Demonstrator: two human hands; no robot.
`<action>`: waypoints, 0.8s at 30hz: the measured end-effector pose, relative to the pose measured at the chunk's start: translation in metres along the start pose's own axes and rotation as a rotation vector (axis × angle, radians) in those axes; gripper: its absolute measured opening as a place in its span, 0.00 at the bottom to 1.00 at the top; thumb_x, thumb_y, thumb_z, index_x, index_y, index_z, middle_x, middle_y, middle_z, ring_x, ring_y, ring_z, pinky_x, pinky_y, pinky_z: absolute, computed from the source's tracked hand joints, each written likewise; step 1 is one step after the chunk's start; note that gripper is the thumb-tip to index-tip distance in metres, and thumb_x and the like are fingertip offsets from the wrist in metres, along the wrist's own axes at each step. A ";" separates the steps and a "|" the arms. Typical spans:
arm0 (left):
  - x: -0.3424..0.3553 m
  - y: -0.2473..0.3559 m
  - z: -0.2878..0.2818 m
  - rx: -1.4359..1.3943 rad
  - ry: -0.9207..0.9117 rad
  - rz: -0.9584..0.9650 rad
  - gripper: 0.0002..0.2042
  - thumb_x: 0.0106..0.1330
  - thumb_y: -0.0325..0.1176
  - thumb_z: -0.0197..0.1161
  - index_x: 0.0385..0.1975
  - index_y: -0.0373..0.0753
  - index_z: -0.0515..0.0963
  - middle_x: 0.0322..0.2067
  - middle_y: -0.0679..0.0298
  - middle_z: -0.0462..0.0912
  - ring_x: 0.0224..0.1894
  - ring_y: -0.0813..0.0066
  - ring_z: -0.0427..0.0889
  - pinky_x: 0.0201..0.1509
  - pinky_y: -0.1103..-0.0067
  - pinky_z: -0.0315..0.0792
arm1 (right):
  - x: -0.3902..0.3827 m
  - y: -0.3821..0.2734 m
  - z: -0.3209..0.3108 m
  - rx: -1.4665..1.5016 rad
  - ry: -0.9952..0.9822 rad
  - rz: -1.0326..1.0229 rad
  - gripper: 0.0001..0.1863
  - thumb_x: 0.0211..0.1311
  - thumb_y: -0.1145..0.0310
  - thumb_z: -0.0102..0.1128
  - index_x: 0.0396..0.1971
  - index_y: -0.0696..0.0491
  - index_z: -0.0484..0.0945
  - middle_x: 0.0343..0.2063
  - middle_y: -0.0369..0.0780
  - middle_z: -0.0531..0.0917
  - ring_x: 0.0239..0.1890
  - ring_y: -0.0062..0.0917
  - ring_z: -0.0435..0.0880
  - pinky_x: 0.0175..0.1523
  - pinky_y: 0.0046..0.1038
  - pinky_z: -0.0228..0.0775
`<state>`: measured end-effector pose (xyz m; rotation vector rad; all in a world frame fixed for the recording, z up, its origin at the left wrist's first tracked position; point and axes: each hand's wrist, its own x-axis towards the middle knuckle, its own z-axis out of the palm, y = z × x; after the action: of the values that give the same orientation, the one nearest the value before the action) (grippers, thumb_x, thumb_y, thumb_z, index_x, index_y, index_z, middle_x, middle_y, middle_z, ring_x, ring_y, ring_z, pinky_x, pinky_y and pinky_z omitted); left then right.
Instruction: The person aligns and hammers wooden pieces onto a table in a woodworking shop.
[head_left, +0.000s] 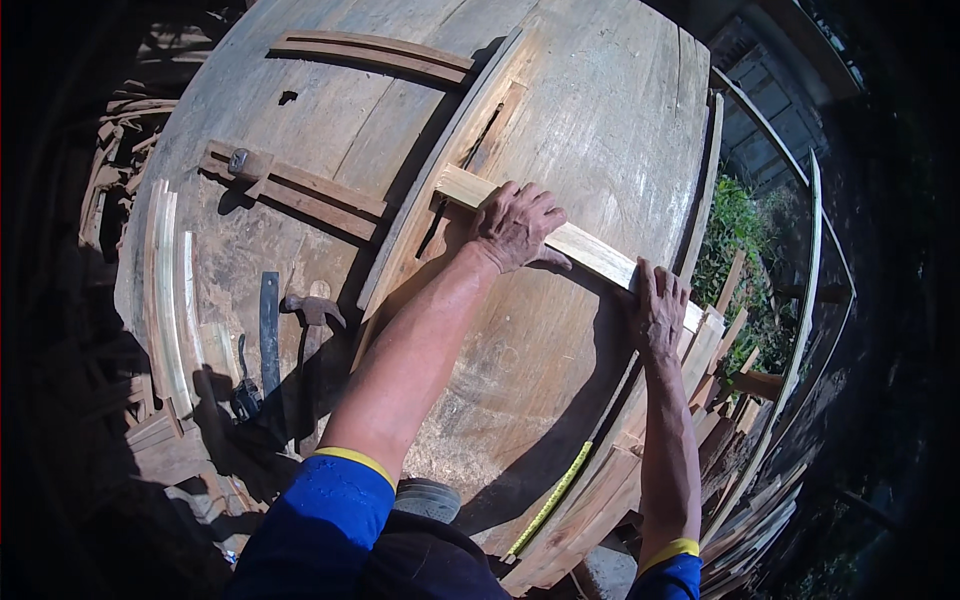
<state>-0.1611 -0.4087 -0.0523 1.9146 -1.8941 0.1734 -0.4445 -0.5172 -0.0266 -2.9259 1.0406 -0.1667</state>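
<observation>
A pale wooden strip (595, 250) runs slantwise across the work table. My left hand (515, 228) is closed over its left part, fingers on the far side and thumb toward me. Farther right, my right hand (660, 300) grips the same strip close to its right end, with the fingers bent over it. The strip's left end rests over a long wooden board (400, 265) with narrow slots cut in it. Its right end lies by the long wooden rails (610, 465) at the table's right edge. The strip's undersides beneath my fingers are hidden.
A claw hammer (314, 310) and a dark flat blade (270, 345) lie left of my left forearm. A yellow measuring tape (550, 500) stretches along the right edge. Slotted wooden pieces (310, 200) lie at left, with a metal-headed tool (245, 163) on one. Scrap wood surrounds the table (610, 110).
</observation>
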 end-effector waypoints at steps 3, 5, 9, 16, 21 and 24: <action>0.003 -0.001 0.002 -0.002 0.015 0.003 0.34 0.44 0.75 0.64 0.36 0.48 0.83 0.35 0.70 0.79 0.44 0.72 0.78 0.47 0.71 0.68 | 0.002 0.001 0.001 -0.007 0.010 0.013 0.37 0.57 0.51 0.72 0.66 0.48 0.71 0.50 0.43 0.77 0.55 0.42 0.73 0.61 0.45 0.62; 0.005 -0.002 0.004 0.004 0.015 0.002 0.34 0.45 0.75 0.64 0.36 0.48 0.83 0.35 0.70 0.79 0.44 0.72 0.78 0.47 0.71 0.68 | 0.005 0.002 0.000 -0.001 0.008 0.009 0.37 0.57 0.51 0.71 0.65 0.48 0.71 0.50 0.43 0.77 0.55 0.42 0.73 0.61 0.45 0.62; 0.008 -0.006 0.007 0.005 0.001 -0.006 0.35 0.45 0.75 0.63 0.37 0.48 0.84 0.36 0.69 0.79 0.44 0.72 0.78 0.47 0.72 0.68 | 0.009 0.005 0.003 0.011 0.014 0.004 0.37 0.58 0.50 0.70 0.65 0.48 0.71 0.49 0.43 0.77 0.55 0.42 0.73 0.61 0.45 0.62; 0.017 -0.008 0.009 0.040 -0.044 -0.016 0.36 0.47 0.77 0.61 0.38 0.48 0.84 0.36 0.69 0.79 0.44 0.73 0.78 0.47 0.72 0.68 | 0.017 0.012 0.007 -0.003 0.041 -0.018 0.36 0.60 0.48 0.69 0.65 0.49 0.71 0.49 0.44 0.77 0.55 0.42 0.73 0.61 0.45 0.62; 0.025 -0.012 0.008 0.054 -0.055 -0.006 0.36 0.46 0.77 0.61 0.38 0.48 0.83 0.35 0.69 0.79 0.44 0.72 0.78 0.47 0.73 0.68 | 0.023 0.012 0.007 -0.012 0.059 -0.009 0.36 0.60 0.48 0.69 0.64 0.49 0.72 0.49 0.43 0.77 0.55 0.41 0.73 0.61 0.44 0.62; 0.030 -0.014 0.010 0.049 -0.041 0.001 0.36 0.46 0.77 0.61 0.38 0.48 0.83 0.35 0.69 0.79 0.44 0.72 0.78 0.47 0.72 0.68 | 0.028 0.014 0.005 -0.017 0.033 0.009 0.36 0.60 0.48 0.69 0.64 0.49 0.72 0.49 0.42 0.77 0.55 0.41 0.73 0.60 0.44 0.62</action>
<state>-0.1481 -0.4410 -0.0524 1.9638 -1.9343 0.1836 -0.4314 -0.5456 -0.0297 -2.9429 1.0649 -0.2080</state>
